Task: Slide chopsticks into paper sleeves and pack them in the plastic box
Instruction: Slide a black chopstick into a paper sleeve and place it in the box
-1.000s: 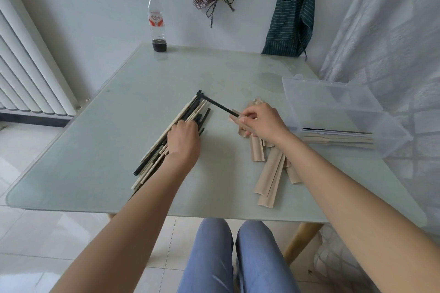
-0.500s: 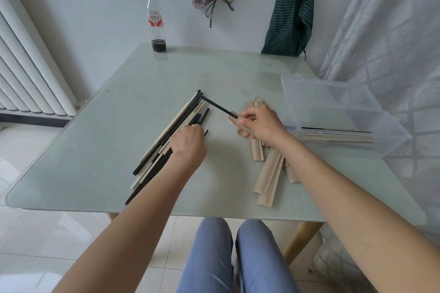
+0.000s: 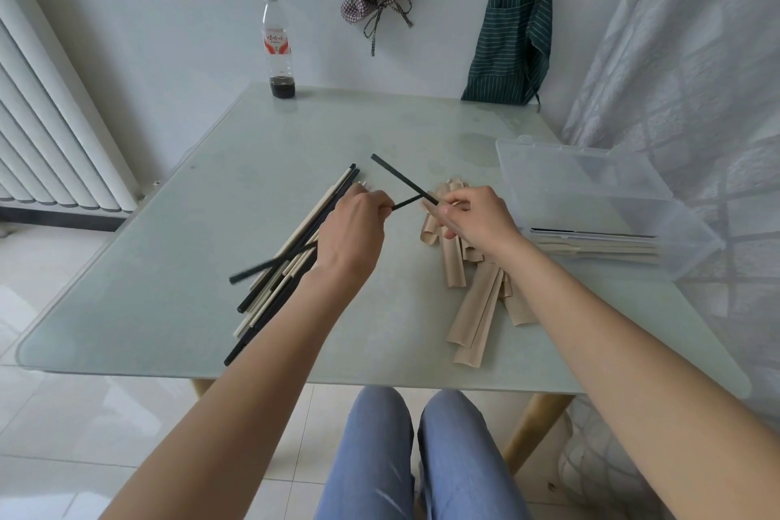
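The surface [image 3: 211, 266] lies bare along its left edge and across the far middle, giving a hand open passage there. A bottle [image 3: 277, 46] stands at the far edge near the left corner. A loose pile of chopsticks [image 3: 291, 258] runs diagonally left of centre, reaching close to the near edge. Paper sleeves [image 3: 477, 308] fan out right of centre, between the pile and the plastic box [image 3: 599, 198], which blocks the right edge with its raised lid. Two black chopsticks cross in the air between both hands above the middle.
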Tool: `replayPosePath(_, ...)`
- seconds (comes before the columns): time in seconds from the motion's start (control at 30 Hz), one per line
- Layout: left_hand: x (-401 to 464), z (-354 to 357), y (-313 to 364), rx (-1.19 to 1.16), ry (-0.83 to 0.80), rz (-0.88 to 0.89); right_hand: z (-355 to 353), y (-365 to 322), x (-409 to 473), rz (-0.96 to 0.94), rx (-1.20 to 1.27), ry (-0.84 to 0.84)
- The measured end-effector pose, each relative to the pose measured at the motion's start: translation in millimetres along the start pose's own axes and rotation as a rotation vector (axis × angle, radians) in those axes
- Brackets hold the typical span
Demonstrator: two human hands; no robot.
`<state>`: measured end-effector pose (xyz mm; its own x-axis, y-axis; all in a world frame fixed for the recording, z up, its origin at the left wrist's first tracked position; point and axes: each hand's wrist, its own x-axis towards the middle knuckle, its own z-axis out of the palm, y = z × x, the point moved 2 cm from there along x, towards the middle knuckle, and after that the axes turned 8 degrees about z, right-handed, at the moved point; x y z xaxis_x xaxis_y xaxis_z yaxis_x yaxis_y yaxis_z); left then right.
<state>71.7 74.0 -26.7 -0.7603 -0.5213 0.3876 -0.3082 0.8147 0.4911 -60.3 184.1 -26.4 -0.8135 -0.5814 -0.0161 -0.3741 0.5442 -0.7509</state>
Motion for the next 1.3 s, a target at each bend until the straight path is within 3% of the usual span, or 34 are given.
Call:
replayPosePath(0.53, 6, -5, 3, 0.244, -0.046, 0.291, -4, -9, -11, -0.098, 0.012, -0.212)
replayPosePath(0.73, 5, -8, 5, 0.182, -0.020, 0.346, -9, -10, -12, -0.107, 0.056, -0.242)
replayPosePath(1.13, 6, -1, 5, 0.339, 0.175, 0.516, -13, -15, -17, -0.032, 0.261, -0.276)
replayPosePath(1.3, 4, -7, -4, 0.448, 0.306, 0.412, -20, -10, -13, -0.015, 0.246, -0.237)
